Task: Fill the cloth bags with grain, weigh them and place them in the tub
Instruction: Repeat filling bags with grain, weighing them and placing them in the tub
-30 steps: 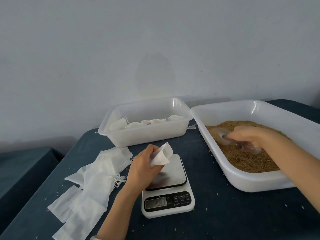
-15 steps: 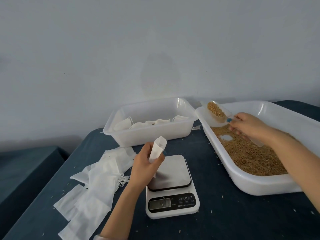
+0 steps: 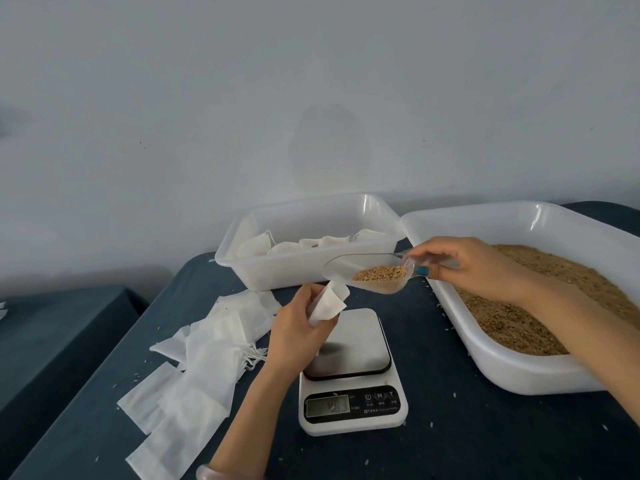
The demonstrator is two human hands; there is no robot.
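My left hand [image 3: 298,332] grips a small white cloth bag [image 3: 329,303] with its mouth held open, just above the kitchen scale [image 3: 351,372]. My right hand [image 3: 464,266] holds a clear plastic scoop [image 3: 367,271] by its handle; brown grain lies in the scoop, whose lip hangs right over the bag's mouth. A large white tub [image 3: 512,370] of loose grain [image 3: 540,306] sits at the right. A smaller clear tub [image 3: 277,268] behind the scale holds several filled bags [image 3: 322,242].
A pile of empty flat cloth bags [image 3: 197,368] lies on the dark blue tablecloth left of the scale. Stray grains dot the cloth. A lower blue surface [image 3: 52,334] stands at the far left, with the wall close behind.
My right hand lifted the loaded scoop out of the grain tub and carried it left to the bag. My left hand raised the bag slightly and opened its mouth.
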